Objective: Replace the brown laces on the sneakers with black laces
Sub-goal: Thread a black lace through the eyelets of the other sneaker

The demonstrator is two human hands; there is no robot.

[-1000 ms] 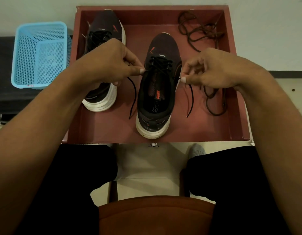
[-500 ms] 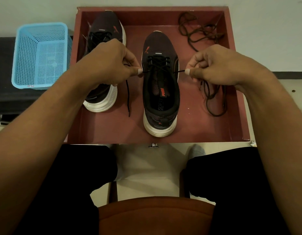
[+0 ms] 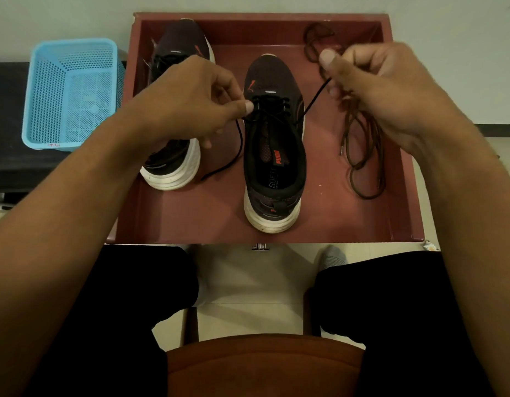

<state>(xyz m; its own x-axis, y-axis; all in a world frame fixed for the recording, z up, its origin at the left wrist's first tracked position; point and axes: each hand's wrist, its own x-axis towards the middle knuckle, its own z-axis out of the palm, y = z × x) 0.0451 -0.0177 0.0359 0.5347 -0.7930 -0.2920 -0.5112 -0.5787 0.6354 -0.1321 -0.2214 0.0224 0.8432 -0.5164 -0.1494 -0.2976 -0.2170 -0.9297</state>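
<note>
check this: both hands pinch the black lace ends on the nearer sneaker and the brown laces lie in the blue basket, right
Not quite. The head view shows the brown laces lying in the red tray, right of the sneaker, not in the blue basket. The left hand and right hand do pinch the black lace ends.

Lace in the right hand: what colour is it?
Black. The right hand pinches the black lace; head view shows it best.

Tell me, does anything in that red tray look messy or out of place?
Only the thin brown laces: they lie in a loose tangle on the floor of the red rectangular tray, right of the dark white-soled sneaker getting its black lace. Nothing looks spilled or damaged.
</note>
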